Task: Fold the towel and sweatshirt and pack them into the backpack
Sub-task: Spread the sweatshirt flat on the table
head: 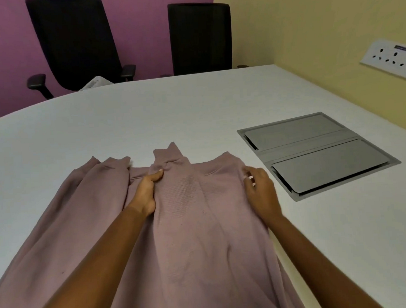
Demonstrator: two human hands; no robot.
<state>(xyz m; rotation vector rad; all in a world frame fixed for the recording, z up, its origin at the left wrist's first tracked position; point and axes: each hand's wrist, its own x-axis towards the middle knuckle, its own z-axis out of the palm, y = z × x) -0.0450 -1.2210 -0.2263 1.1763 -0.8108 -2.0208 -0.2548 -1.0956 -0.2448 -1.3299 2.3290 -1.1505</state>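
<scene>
Mauve sweatshirt (189, 225), mid-fold I judge: my left hand (147, 192) pinches it near its top, right hand (260, 191) grips its edge. Next, fold it over.

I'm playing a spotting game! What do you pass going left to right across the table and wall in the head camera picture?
Sweatshirt cuffs → left hand → right hand → grey table hatch → wall socket.
</scene>
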